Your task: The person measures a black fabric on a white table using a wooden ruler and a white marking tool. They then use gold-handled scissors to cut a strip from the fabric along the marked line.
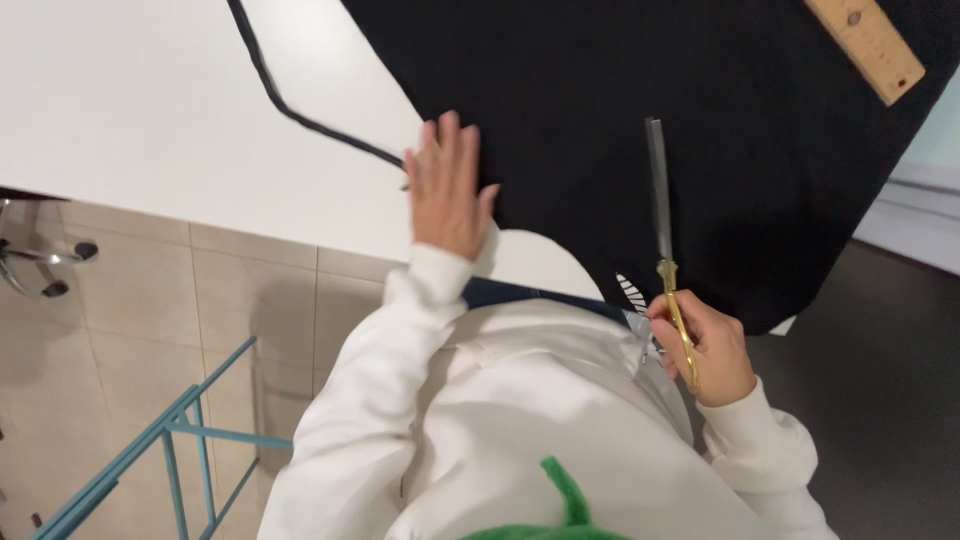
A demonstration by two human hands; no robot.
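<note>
Left hand [447,190], centre of frame: open, fingers spread and flat, palm down on the near edge of the black fabric [640,90], partly over the white table [150,110].

Right hand [705,350], lower right of frame: closed around the gold handles of the scissors [664,230], thumb and fingers through or over the loops; exact finger placement not discernible.

Scissors: blades together, pointing toward the top of the frame, lying over the black fabric right of centre. Well apart from left hand.

Black fabric: spread across upper centre and upper right of frame, covering that part of the table, one edge hanging past the table's near rim at right.

Black strip [290,100]: narrow, curving from top left across the bare table to the fabric edge beside the left hand.

Wooden ruler [868,42]: upper right corner, resting on the fabric.

Lower left of frame: tiled floor [130,320], teal metal frame [170,440].

Both sleeves white [360,400].
</note>
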